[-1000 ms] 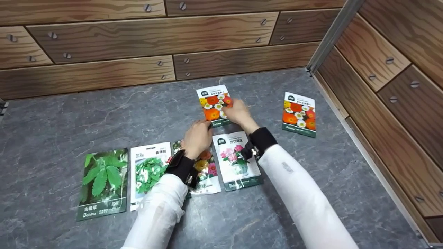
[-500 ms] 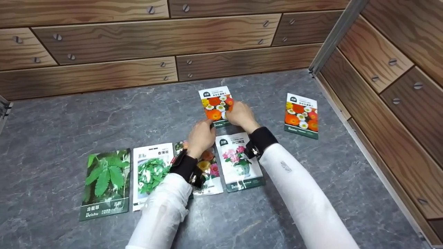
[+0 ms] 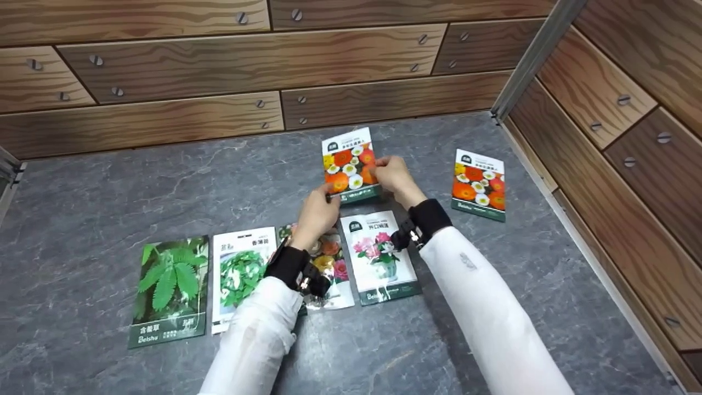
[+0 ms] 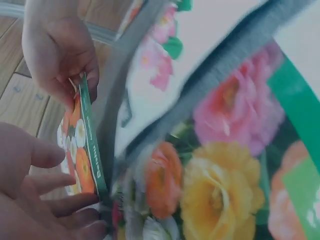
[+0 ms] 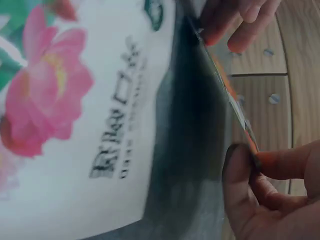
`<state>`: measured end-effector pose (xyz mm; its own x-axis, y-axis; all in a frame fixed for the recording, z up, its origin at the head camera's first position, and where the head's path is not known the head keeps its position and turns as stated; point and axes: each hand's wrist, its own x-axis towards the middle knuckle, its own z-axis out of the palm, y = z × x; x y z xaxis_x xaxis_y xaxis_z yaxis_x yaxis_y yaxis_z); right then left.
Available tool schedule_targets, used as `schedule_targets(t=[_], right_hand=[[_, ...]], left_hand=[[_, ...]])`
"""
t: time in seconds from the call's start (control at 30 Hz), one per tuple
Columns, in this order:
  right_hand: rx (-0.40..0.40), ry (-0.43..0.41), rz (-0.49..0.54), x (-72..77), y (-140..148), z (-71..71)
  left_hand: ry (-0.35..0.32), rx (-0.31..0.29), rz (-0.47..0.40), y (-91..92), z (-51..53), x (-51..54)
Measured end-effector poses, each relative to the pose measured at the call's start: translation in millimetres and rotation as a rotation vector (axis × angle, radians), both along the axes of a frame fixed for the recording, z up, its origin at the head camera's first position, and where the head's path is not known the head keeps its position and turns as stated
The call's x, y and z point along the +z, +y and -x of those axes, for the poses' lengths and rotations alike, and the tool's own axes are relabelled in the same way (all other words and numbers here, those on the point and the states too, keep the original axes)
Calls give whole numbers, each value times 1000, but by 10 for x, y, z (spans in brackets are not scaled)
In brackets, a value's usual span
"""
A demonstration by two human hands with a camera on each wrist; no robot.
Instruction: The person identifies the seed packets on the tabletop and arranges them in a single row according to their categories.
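Note:
A seed packet with orange, red and white flowers is tilted up off the grey surface. My right hand pinches its right edge between thumb and fingers, as the right wrist view shows of the packet's thin side. At the packet's lower left corner my left hand touches it, with fingers fairly straight in the left wrist view. Just below lies a pink-flower packet. Beside that, a mixed-flower packet is partly hidden by my left wrist.
To the left lie a white packet with green leaves and a dark green leaf packet. A second orange-flower packet lies apart at the right. Wood-patterned walls bound the grey surface at the back and right.
The held orange-flower packet has shifted slightly right and its top has risen. My right hand has moved right, to the packet's edge. The other packets stay in place; the view shifts slightly.

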<state>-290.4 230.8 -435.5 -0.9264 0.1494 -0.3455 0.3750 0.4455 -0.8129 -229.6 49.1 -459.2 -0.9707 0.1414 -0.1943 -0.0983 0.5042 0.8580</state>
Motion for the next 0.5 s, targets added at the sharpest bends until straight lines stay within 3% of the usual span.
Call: schedule_targets(t=[0.2,0.4,0.5], right_hand=[[39,73,179,149,103,-217],[117,155,271,209,243,-657],[160,186,295,210,271,-866]], left_hand=[[91,172,-231,-75,-105,160],[90,230,-444,-158,-439,261],[101,232,-483,-163,-614,242]])
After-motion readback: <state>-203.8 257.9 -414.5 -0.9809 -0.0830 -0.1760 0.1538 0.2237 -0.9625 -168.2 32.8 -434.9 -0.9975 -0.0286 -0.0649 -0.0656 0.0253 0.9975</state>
